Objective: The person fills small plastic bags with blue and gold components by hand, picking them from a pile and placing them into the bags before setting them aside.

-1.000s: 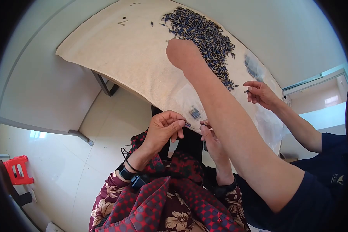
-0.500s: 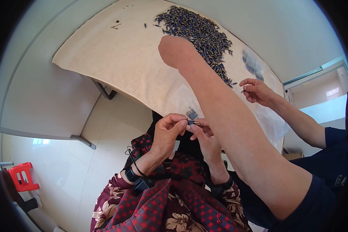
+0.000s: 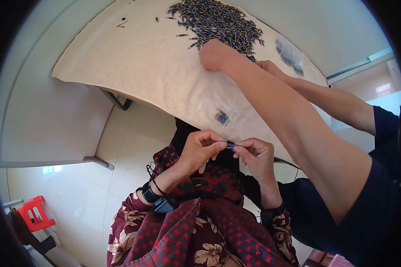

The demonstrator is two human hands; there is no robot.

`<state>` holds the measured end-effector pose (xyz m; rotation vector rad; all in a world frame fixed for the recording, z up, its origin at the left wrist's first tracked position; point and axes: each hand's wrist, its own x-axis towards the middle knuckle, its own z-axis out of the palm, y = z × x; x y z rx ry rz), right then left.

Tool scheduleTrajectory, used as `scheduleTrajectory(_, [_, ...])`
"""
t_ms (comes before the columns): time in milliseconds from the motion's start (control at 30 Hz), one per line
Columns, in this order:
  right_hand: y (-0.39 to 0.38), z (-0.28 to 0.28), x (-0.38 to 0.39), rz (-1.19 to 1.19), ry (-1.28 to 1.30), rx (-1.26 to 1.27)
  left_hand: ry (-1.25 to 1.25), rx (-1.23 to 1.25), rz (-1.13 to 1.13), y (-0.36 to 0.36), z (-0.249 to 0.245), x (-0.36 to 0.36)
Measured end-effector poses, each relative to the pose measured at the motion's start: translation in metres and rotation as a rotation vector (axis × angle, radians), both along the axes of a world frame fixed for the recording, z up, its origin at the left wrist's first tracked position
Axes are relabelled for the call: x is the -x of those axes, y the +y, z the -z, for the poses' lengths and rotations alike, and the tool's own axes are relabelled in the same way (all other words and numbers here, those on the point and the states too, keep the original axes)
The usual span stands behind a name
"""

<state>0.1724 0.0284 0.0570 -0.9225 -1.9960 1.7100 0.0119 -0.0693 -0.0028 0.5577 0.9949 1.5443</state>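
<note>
Just off the table's near edge, a small blue cylinder with a metal end point(image 3: 230, 145) is pinched between both my hands. My left hand point(image 3: 202, 147) grips its left end with thumb and forefinger, and my right hand point(image 3: 258, 156) pinches the right end. Beyond my fingers, a clear plastic bag point(image 3: 240, 107) lies on the cloth with a small cluster of similar blue parts point(image 3: 222, 116) in it.
A co-worker's two arms point(image 3: 294, 107) reach across from the right toward a large heap of blue and brass parts point(image 3: 218, 24). Another filled bag point(image 3: 289, 57) lies at the table's far right. A red stool point(image 3: 36, 213) stands on the floor at left.
My right hand has come out from behind the co-worker's arm and moved slightly right, still at the blue cylinder. The co-worker's farther hand has moved left to the heap.
</note>
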Motion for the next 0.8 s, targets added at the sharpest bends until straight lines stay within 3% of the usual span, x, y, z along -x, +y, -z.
scheduleTrajectory(100, [0.004, 0.002, -0.003, 0.192, 0.032, -0.120, 0.422, -0.055, -0.165, 0.020, -0.004, 0.007])
scheduleTrajectory(133, [0.007, 0.002, -0.002, 0.202, 0.046, -0.127, 0.435, -0.066, -0.158, 0.029, -0.008, 0.011])
scheduleTrajectory(233, [0.021, 0.016, 0.005, 0.383, 0.132, -0.118, 1.296, -0.235, -0.353, 0.057, -0.017, 0.021])
scheduleTrajectory(267, [0.037, 0.049, -0.007, 0.419, 0.067, -0.192, 1.300, -0.239, -0.353, 0.064, -0.018, 0.021])
scheduleTrajectory(333, [0.040, 0.052, -0.005, 0.448, 0.001, -0.170, 1.345, -0.216, -0.260, 0.076, -0.015, 0.015])
scheduleTrajectory(600, [0.031, 0.036, -0.001, 0.387, 0.226, -0.064, 1.421, -0.205, -0.312, 0.104, 0.008, 0.012])
scheduleTrajectory(800, [0.030, 0.034, 0.009, 0.357, 0.318, -0.032, 1.316, -0.118, -0.181, 0.095, -0.014, 0.023])
